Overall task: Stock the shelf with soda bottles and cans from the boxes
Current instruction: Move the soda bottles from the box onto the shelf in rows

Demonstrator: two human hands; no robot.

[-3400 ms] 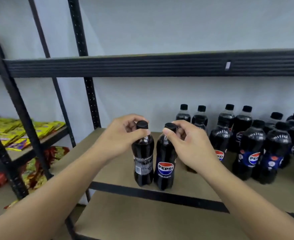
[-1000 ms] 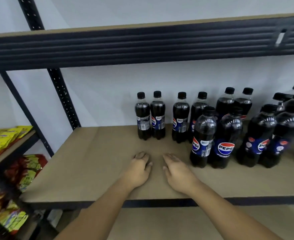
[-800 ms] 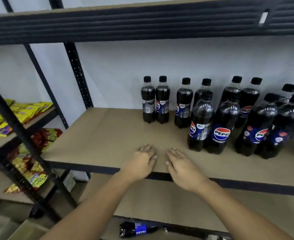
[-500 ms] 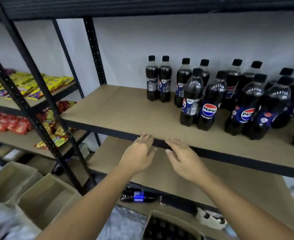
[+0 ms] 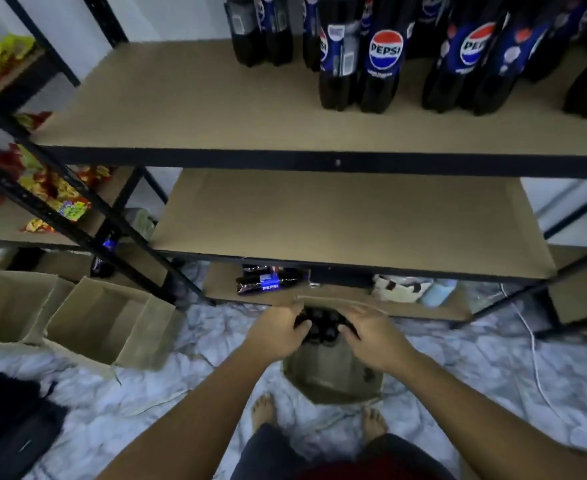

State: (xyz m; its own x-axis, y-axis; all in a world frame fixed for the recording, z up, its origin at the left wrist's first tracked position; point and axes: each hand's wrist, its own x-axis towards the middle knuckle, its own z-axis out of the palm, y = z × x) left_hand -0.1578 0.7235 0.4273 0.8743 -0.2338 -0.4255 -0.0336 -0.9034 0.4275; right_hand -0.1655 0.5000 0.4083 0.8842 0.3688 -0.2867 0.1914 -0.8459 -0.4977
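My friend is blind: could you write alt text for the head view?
The left hand and right hand reach into a cardboard box of dark-capped bottles on the floor. Above it, Pepsi bottles stand on the upper shelf.

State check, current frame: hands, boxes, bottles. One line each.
left hand, over the bottle tops in the floor box, grip unclear
right hand, over the same tops, grip unclear
floor box, open
boxed bottles, upright, capped
side boxes, open, nothing visible inside
shelf bottles, standing upright
low bottle, lying on its side
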